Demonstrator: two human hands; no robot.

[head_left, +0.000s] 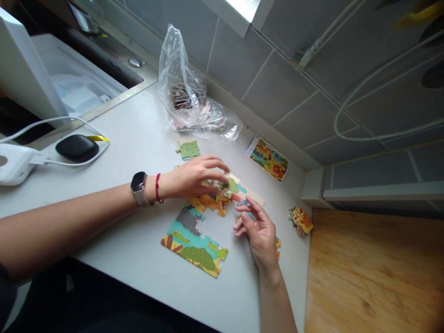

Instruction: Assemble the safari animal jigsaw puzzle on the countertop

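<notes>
A partly joined jigsaw puzzle (189,236) with jungle animals lies on the white counter; its lower left part shows green crocodiles and a grey animal. Across its upper part reaches my left hand (196,178), fingers spread and bent, the fingertips on or just above a green puzzle piece (231,186). This hand hides some pieces beneath it. My right hand (258,231) hovers at the puzzle's right side, fingers loosely curled and apart, with nothing visible in them. Partly behind its wrist is an orange and yellow piece (278,247). A loose green piece (188,150) lies behind my left hand.
A clear plastic bag (187,101) with more pieces stands by the tiled wall. A picture card (267,158) lies at the back, a small stack of pieces (300,220) on the right. To the left are a black oval object (77,148), a white charger (15,164) and a sink (132,83).
</notes>
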